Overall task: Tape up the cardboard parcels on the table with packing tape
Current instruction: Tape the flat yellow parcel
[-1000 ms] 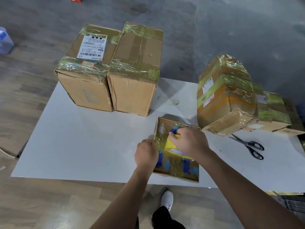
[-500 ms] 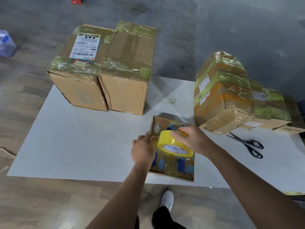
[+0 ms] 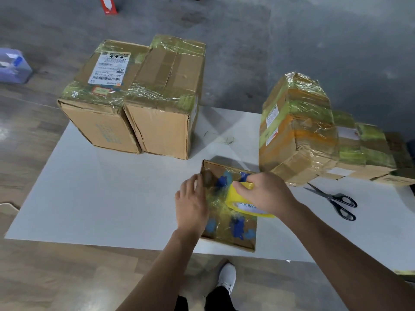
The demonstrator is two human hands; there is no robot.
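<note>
nearest, below the worktop [image 3: 112,198] edge, my shoe [image 3: 228,277] shows on the floor. just above it the flat parcel [image 3: 229,223] lies at the near edge of the worktop, its top printed in blue and already glossy with film. my left hand [image 3: 192,205] lies along its left side with the fingers fairly straight, pressing it down; whether they also pin a loose end of tape i cannot tell. my right hand [image 3: 267,194] is curled round the yellow tape roll [image 3: 241,199], which sits tilted over the middle of the parcel. i judge the parcel light and thin, so it will slide under any pull unless i keep weight on it, and its taped skin looks slick, so the edges and corners are the better hold. the roll is stiff, best gripped across its rim so it can turn. the parcel is closed; what is inside is hidden. the scissors [image 3: 336,200] lie to the right, apart from it. further back, a heap of wrapped parcels [image 3: 296,131] on the right and two tall boxes [image 3: 134,102] touching side by side on the left, all sealed. a plastic tub [image 3: 13,66] sits on the floor far left, contents unclear.
</note>
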